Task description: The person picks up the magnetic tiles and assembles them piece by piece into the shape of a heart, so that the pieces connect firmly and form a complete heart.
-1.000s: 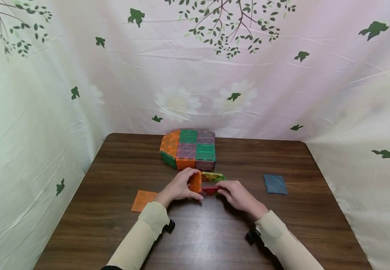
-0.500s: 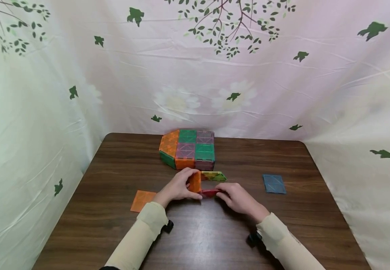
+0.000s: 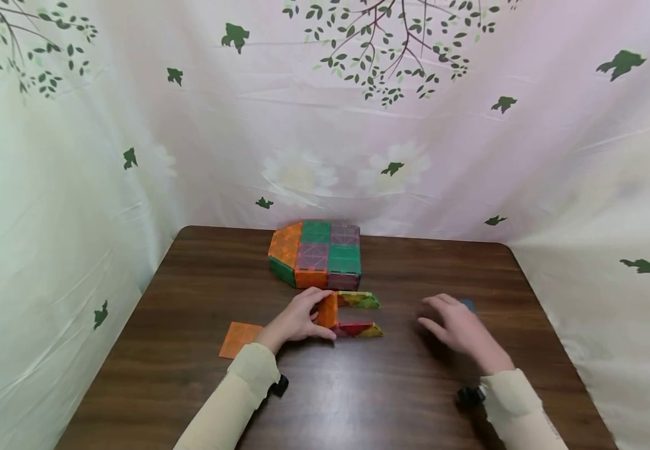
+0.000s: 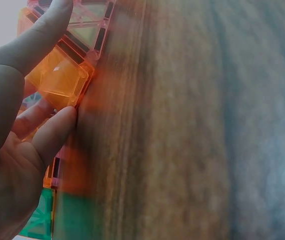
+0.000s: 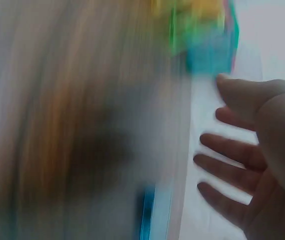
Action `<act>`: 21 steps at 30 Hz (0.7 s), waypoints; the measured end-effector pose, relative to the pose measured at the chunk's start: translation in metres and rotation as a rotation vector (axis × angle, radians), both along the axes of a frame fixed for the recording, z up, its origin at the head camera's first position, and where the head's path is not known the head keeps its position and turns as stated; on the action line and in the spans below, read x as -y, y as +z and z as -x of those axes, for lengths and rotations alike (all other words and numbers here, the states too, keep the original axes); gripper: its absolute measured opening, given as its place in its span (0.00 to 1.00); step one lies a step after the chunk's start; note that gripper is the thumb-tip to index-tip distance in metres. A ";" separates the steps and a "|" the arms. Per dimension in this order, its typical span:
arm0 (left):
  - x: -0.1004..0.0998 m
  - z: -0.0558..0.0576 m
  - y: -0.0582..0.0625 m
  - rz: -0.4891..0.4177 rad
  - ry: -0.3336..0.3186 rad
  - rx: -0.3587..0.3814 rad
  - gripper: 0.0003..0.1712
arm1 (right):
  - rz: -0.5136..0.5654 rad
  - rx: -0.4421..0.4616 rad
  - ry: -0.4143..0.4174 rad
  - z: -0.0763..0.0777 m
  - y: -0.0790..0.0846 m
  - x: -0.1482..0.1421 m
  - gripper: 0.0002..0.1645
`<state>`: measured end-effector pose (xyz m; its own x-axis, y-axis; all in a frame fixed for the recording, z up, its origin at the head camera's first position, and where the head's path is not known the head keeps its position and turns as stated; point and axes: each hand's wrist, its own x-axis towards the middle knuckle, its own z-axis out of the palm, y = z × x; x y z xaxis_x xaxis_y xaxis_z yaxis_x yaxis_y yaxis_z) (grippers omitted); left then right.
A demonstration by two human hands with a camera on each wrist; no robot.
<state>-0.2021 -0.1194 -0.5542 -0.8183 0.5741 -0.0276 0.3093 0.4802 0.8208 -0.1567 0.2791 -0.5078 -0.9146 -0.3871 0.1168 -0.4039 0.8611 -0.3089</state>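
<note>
My left hand [image 3: 298, 317] holds an upright orange magnetic tile [image 3: 328, 310] by its edges, thumb on the near side and fingers on the far side. From that tile two standing walls run rightward: a yellow-green one [image 3: 359, 300] behind and a red one [image 3: 353, 329] with a yellow end in front. In the left wrist view the orange tile [image 4: 60, 80] shows between thumb and fingers. My right hand [image 3: 460, 328] is over the right side of the table, fingers spread and holding nothing. It partly covers a blue square tile [image 3: 469, 305].
At the back stands a block built of orange, green and purple tiles [image 3: 315, 253]. An orange square tile [image 3: 239, 339] lies flat beside my left wrist. The brown wooden table [image 3: 347, 400] ends at a printed curtain [image 3: 330, 125].
My right hand has let go of the red wall and moved right, to the blue tile. The yellow end of the red wall is now visible. My left hand keeps its hold.
</note>
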 end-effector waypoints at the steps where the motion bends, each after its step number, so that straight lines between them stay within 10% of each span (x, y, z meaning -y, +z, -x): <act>1: 0.000 -0.001 -0.001 0.000 0.003 0.005 0.56 | -0.042 0.029 -0.039 0.000 0.000 -0.013 0.33; 7: 0.001 -0.002 -0.002 -0.008 0.020 0.041 0.56 | -0.169 0.211 -0.095 0.003 -0.004 -0.068 0.48; 21: 0.000 -0.005 -0.002 -0.033 0.012 0.031 0.55 | -0.129 0.222 -0.026 0.020 0.002 -0.069 0.49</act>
<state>-0.1971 -0.1189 -0.5559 -0.8244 0.5649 -0.0339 0.2778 0.4560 0.8455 -0.1762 0.3478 -0.5054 -0.9223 -0.3616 -0.1367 -0.3155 0.9084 -0.2745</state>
